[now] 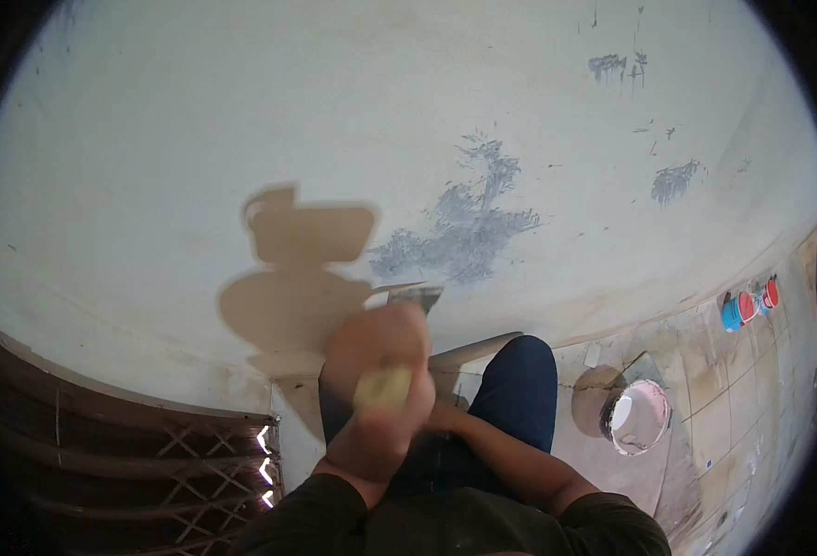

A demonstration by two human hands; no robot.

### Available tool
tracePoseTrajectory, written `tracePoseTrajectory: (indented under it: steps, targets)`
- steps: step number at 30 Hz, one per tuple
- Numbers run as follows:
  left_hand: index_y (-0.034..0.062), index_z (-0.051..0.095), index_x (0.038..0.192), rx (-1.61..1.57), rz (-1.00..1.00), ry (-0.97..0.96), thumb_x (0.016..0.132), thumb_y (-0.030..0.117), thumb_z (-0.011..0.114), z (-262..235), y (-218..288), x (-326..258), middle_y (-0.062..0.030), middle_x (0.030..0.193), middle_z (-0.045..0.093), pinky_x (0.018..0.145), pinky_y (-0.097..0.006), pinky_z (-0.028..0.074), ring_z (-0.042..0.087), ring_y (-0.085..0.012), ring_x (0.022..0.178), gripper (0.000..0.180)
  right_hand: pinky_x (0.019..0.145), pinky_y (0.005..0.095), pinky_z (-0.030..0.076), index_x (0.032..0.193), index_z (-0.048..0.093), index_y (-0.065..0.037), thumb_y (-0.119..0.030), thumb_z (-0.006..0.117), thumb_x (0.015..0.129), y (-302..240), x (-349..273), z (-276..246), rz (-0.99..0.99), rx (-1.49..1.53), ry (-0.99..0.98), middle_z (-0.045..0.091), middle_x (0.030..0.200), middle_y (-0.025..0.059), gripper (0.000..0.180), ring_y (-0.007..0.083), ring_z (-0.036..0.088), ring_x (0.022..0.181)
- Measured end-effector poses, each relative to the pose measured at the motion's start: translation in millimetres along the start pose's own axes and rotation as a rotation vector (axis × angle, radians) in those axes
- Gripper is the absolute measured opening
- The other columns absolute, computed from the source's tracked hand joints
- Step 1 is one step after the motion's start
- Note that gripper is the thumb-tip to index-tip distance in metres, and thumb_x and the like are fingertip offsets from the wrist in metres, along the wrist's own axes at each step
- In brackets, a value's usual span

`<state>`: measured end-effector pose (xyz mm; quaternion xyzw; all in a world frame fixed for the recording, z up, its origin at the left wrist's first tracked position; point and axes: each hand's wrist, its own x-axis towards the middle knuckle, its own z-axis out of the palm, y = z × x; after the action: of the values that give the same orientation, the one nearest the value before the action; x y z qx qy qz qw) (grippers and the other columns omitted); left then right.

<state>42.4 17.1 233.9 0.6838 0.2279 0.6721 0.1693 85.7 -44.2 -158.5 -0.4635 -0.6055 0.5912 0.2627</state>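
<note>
My left hand (pixel 376 371) is raised in front of a pale wall (pixel 195 139) and is shut on a scraper with a yellowish handle (pixel 382 389). The scraper's metal blade (pixel 416 296) touches the wall just below a large grey scraped patch (pixel 468 232). My right forearm (pixel 510 459) comes in from the lower right and ends behind the left hand. The right hand itself is hidden, so its grip does not show. The hands are blurred.
My knee in blue trousers (pixel 519 380) is bent toward the wall. A white bucket (pixel 637 417) stands on the tiled floor at right, with small blue and red cans (pixel 747 306) farther off. A brown lattice grille (pixel 149 445) is at lower left. Smaller grey patches (pixel 675 181) mark the wall.
</note>
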Motion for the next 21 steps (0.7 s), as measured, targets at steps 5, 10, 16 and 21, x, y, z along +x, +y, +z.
tracePoseTrajectory:
  steps: [5, 10, 16, 21]
  targets:
    - [0.0052, 0.046, 0.060, -0.326, 0.257, -0.010, 0.095, 0.056, 0.037, 5.7, -29.6, 2.1, -0.0066, 0.054, 0.047, 0.041, -0.027, 0.028, 0.042, -0.0173, 0.045, 0.062, 0.087, 0.0369, 0.048, 0.123, 0.057, 0.001, -0.029, 0.056, 0.092, -2.3, -2.3, -3.3, 0.055, -0.045, 0.027, 0.065, 0.113, 0.0169, 0.043, 0.0214, 0.062, 0.101]
    - [0.0026, 0.053, 0.086, -0.110, 0.198, -0.078, 0.095, 0.044, 0.044, -35.6, 10.9, -14.9, -0.0090, 0.071, 0.055, 0.047, -0.024, 0.039, 0.051, -0.0149, 0.055, 0.043, 0.078, 0.0371, 0.050, 0.118, 0.059, 0.001, -0.035, 0.059, 0.089, -18.4, -0.3, -3.5, 0.158, -0.185, -0.015, 0.067, 0.101, 0.0158, 0.046, 0.0228, 0.063, 0.087]
    - [0.0019, 0.051, 0.094, -0.130, 0.405, -0.323, 0.094, 0.034, 0.051, -45.7, 33.9, -13.5, -0.0081, 0.077, 0.056, 0.053, -0.028, 0.045, 0.056, -0.0155, 0.063, 0.032, 0.081, 0.0358, 0.049, 0.120, 0.058, -0.002, -0.037, 0.061, 0.090, 21.0, 8.0, 1.6, 0.102, -0.058, 0.020, 0.066, 0.107, 0.0124, 0.046, 0.0238, 0.063, 0.092]
    - [0.0073, 0.050, 0.067, 0.753, 0.133, -0.726, 0.090, 0.039, 0.059, -42.2, 30.1, -5.6, -0.0040, 0.062, 0.051, 0.048, -0.038, 0.044, 0.054, -0.0201, 0.055, 0.040, 0.090, 0.0461, 0.047, 0.116, 0.061, -0.002, -0.027, 0.055, 0.092, -2.3, 11.0, 13.8, -0.095, -0.381, 0.023, 0.063, 0.114, 0.0233, 0.036, 0.0383, 0.062, 0.101]
